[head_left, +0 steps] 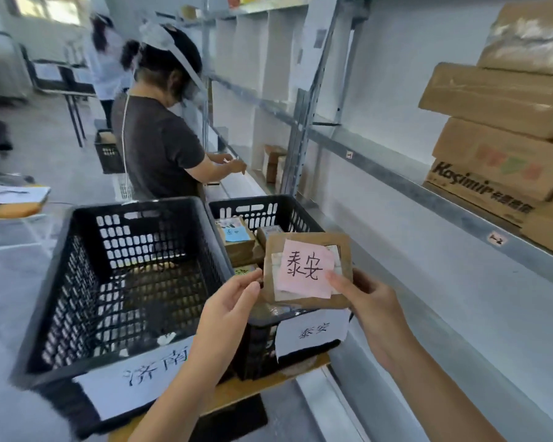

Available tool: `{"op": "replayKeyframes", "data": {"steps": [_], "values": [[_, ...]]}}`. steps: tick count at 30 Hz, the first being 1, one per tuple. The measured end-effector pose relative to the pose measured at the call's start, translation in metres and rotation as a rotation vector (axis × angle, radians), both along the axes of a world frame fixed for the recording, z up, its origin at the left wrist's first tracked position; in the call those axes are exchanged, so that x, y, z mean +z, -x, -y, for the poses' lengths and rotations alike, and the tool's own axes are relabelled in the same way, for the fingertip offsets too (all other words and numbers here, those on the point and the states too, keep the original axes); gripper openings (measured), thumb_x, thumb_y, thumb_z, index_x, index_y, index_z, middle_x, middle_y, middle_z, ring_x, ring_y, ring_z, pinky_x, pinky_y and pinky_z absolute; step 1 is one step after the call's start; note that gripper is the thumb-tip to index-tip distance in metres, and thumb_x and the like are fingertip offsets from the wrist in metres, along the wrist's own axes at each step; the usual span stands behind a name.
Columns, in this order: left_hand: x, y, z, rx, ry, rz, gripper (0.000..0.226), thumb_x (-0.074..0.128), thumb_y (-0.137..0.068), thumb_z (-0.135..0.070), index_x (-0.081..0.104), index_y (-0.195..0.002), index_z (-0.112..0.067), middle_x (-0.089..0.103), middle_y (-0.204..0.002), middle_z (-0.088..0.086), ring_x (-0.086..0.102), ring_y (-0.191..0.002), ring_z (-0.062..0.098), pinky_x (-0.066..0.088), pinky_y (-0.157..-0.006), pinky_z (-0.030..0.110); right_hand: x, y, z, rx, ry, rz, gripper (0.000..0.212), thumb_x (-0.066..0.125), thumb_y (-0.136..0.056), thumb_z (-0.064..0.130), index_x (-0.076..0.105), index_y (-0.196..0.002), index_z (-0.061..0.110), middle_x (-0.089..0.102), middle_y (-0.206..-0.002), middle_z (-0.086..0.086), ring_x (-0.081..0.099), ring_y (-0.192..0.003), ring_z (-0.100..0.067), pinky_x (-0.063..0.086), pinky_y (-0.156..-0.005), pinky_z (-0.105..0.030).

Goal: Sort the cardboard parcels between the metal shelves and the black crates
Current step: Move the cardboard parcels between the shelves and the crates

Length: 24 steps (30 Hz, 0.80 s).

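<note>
I hold a small flat cardboard parcel [310, 247] with a pink handwritten note on its face, above the near rim of the right black crate [262, 208]. My left hand [230, 301] pinches its left edge. My right hand [367, 304] grips its right lower corner, thumb on the note. The right crate carries a white paper label and holds several small parcels [237, 237]. The larger left black crate [77, 256] also bears a white handwritten label, and only scraps show on its floor. On the metal shelf [428, 193] to the right, several brown boxes [505, 138] are stacked.
Both crates rest on a wooden board [237, 390]. Another person [160, 135] in a dark shirt stands just beyond the crates, hands at the shelf. A third black crate [107, 151] sits on the floor further back, near a dark table. Grey floor spreads to the left.
</note>
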<state>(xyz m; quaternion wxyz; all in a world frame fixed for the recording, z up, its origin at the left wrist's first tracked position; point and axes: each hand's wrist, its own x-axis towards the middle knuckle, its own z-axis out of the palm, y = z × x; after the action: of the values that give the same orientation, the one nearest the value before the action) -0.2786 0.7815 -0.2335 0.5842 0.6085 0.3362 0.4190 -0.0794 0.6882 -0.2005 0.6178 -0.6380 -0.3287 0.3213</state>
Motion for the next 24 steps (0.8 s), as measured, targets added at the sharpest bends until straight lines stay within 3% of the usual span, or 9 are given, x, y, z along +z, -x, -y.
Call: {"op": "replayKeyframes", "data": {"steps": [6,8,14,20,24], "values": [[-0.022,0.01,-0.049,0.028,-0.02,-0.134,0.029,0.05,-0.102,-0.029,0.063,-0.127,-0.032,0.064,-0.122,-0.024,0.051,-0.106,-0.024,0.039,-0.077,-0.005,-0.013,-0.016,-0.054,0.052,0.077,-0.06,0.074,0.089,-0.054,0.053,0.071,-0.118,0.019,0.077,-0.105,-0.003,0.073,-0.099,-0.022,0.059,-0.081,-0.037],[-0.03,0.005,-0.067,0.033,-0.014,-0.166,0.031,0.05,-0.102,-0.028,0.061,-0.13,-0.033,0.062,-0.125,-0.024,0.049,-0.106,-0.026,0.038,-0.077,-0.005,-0.021,-0.025,-0.073,0.075,0.113,-0.067,0.074,0.089,-0.054,0.053,0.071,-0.118,0.02,0.077,-0.107,-0.003,0.072,-0.102,-0.023,0.058,-0.087,-0.041],[-0.051,-0.025,-0.121,0.087,0.001,-0.206,0.036,0.052,-0.101,-0.022,0.055,-0.137,-0.026,0.06,-0.132,-0.016,0.052,-0.122,-0.006,0.04,-0.085,-0.002,-0.05,-0.061,-0.135,0.064,0.262,-0.115,0.064,0.084,-0.059,0.046,0.07,-0.115,0.019,0.078,-0.103,0.0,0.068,-0.108,-0.024,0.05,-0.1,-0.047],[-0.06,-0.056,-0.177,0.128,0.046,-0.245,0.037,0.053,-0.101,-0.019,0.055,-0.137,-0.025,0.058,-0.134,-0.015,0.051,-0.125,-0.002,0.039,-0.087,-0.003,-0.079,-0.098,-0.198,0.162,0.382,-0.149,0.044,0.083,-0.065,0.044,0.071,-0.102,0.022,0.079,-0.096,0.002,0.074,-0.092,-0.015,0.055,-0.095,-0.04],[-0.063,-0.075,-0.207,0.171,0.074,-0.259,0.038,0.053,-0.1,-0.019,0.056,-0.137,-0.027,0.057,-0.137,-0.015,0.05,-0.128,0.0,0.036,-0.096,0.004,-0.107,-0.111,-0.247,0.244,0.508,-0.129,0.047,0.084,-0.074,0.035,0.07,-0.115,0.016,0.077,-0.103,0.0,0.07,-0.103,-0.02,0.05,-0.102,-0.044]]}}
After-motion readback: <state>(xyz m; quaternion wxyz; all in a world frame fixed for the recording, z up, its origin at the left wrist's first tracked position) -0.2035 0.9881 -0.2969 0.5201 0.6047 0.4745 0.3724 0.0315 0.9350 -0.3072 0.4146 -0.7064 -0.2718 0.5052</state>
